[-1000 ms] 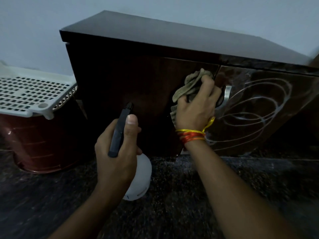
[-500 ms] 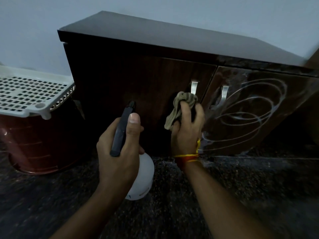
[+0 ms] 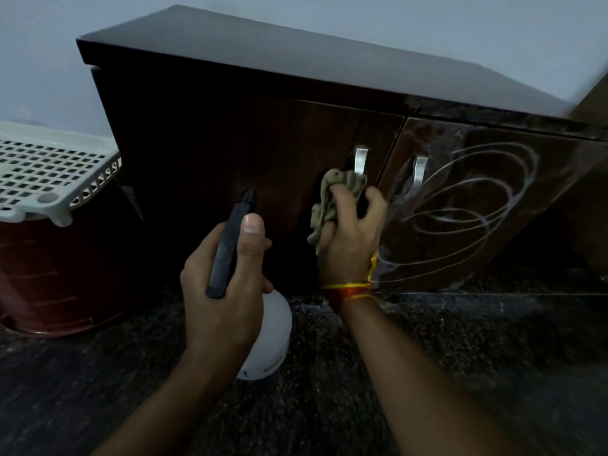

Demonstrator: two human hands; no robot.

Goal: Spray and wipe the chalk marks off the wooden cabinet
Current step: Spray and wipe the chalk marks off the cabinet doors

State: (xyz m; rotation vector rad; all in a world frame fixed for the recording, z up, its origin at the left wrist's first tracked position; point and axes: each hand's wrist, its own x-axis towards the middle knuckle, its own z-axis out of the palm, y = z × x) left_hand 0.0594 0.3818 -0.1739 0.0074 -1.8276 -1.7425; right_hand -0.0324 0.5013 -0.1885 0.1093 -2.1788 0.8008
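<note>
A dark wooden cabinet (image 3: 230, 133) with two doors stands against the wall. White looping chalk marks (image 3: 467, 205) cover its right door; the left door looks bare. My right hand (image 3: 348, 238) grips a crumpled beige cloth (image 3: 332, 199) against the left door, just below its metal handle (image 3: 360, 159). My left hand (image 3: 223, 284) holds a spray bottle (image 3: 266, 337) with a white body and a black nozzle (image 3: 233, 238) pointing at the left door.
A brown bucket (image 3: 49, 274) with a white perforated lid (image 3: 49, 179) stands left of the cabinet. The right door's handle (image 3: 419, 174) sits beside the chalk loops. The floor (image 3: 444, 357) is dark speckled stone.
My right hand with the cloth has slid down and left from the top of the door seam to the lower left door, uncovering both handles. My left hand has barely moved.
</note>
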